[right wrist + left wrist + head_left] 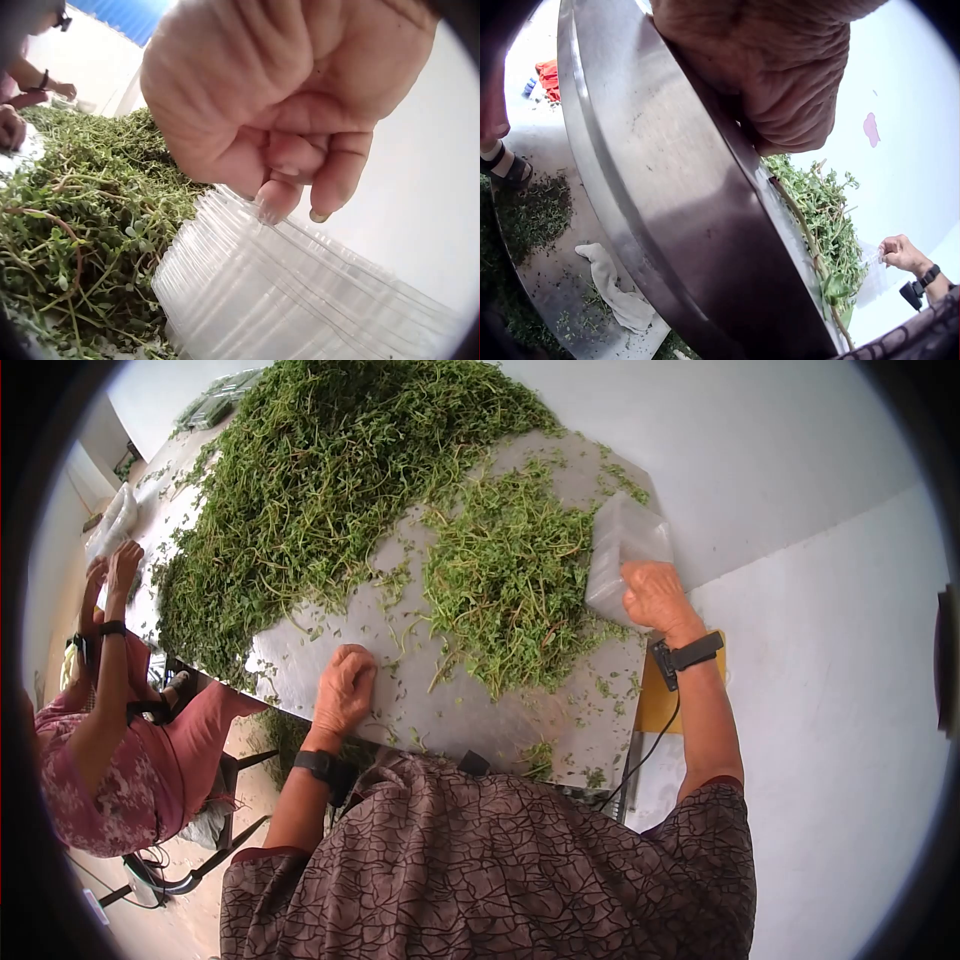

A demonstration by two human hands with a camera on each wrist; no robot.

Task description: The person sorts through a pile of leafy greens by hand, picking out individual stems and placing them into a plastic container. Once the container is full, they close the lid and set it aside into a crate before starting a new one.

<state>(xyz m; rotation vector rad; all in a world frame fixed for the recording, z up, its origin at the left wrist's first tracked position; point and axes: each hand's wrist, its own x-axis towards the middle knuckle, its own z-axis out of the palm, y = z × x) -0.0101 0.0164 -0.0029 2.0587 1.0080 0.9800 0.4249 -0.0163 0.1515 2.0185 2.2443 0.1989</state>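
Note:
My right hand (655, 598) pinches the edge of a stack of clear plastic containers (612, 560) at the table's right side. In the right wrist view the fingertips (279, 201) grip the rim of the nested stack (247, 277). My left hand (345, 690) rests on the metal table (440, 705) near its front edge, fingers curled in and nothing seen in them; the left wrist view shows it (772, 67) above the table's edge. Between the hands lies a smaller pile of green leafy stems (510, 580), beside the containers.
A large heap of greens (330, 470) covers the back left of the table. Clear containers (205, 410) stand at the far left corner. Another person (130, 750) sits at the left. A white wall (800, 630) is at the right, and a white cloth (615, 289) lies below.

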